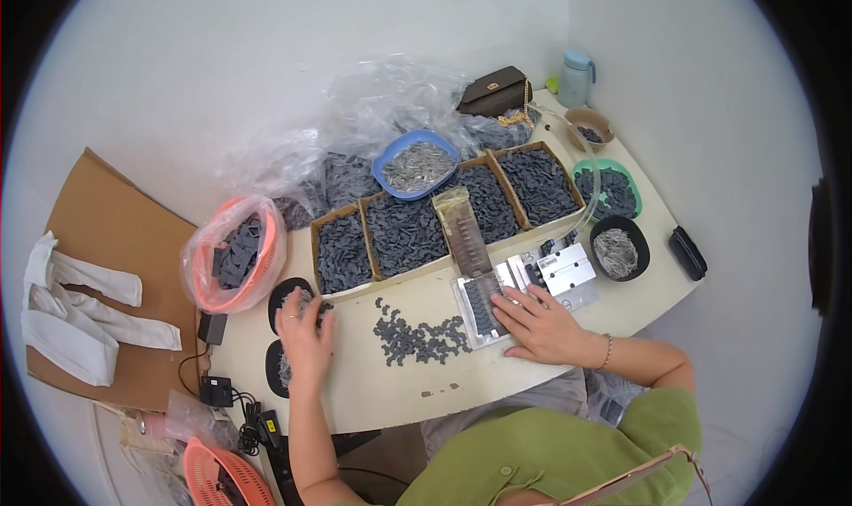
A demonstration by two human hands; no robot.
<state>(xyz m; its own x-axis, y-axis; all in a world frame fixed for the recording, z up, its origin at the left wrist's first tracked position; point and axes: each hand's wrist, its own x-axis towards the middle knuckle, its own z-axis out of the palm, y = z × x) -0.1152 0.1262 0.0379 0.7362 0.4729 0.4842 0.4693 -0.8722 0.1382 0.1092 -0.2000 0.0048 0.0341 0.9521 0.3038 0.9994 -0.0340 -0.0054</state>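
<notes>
My left hand reaches to the upper of two black dishes at the table's left, fingers apart; thin silvery metal pins and dark pieces show around its fingertips. The lower black dish also holds pins. My right hand lies with fingers spread on a metal fixture, close to a row of dark grey parts set in it. A yellowish clear strip stretches from the fixture over the cardboard trays. Between my hands, small dark grey plastic parts lie scattered on the table.
Cardboard trays full of grey parts line the back, with a blue bowl of pins on them. An orange basket stands left. At right are a green bowl, a black bowl and a dark case.
</notes>
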